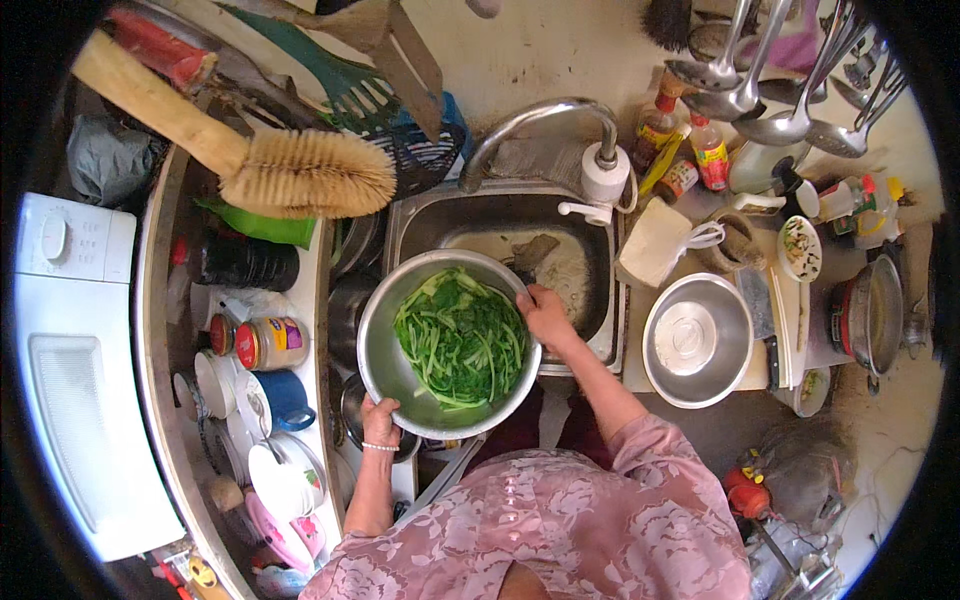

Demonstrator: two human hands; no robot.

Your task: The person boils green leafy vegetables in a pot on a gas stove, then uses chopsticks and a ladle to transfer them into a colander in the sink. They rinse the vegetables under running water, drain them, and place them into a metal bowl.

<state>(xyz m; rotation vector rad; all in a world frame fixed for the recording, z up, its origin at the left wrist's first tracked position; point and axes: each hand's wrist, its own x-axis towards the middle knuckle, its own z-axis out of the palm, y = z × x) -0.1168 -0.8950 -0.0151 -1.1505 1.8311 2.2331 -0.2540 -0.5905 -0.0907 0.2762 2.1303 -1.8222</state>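
Observation:
Between my two hands is a large stainless steel bowl [376, 360], raised over the front left of the sink. Cooked-looking leafy greens [459, 337] with pale stems are heaped inside it. My left hand [381, 421] grips the rim at the lower left, thumb over the edge. At the upper right of the rim, my right hand [546, 315] has hold of the bowl, its fingers partly hidden. Behind the bowl, the steel sink [420, 217] has a greyish cloth-like piece [534, 251] in its basin. The curved faucet [555, 109] arches above the sink.
An empty steel bowl [697, 341] rests at the counter's right, beside a knife [772, 364] and chopsticks [784, 330]. A pot [877, 315] stands farther right. A wooden-handled brush [307, 172] hangs at upper left, ladles [776, 124] at upper right. Left shelves hold jars [274, 343] and bowls [281, 480].

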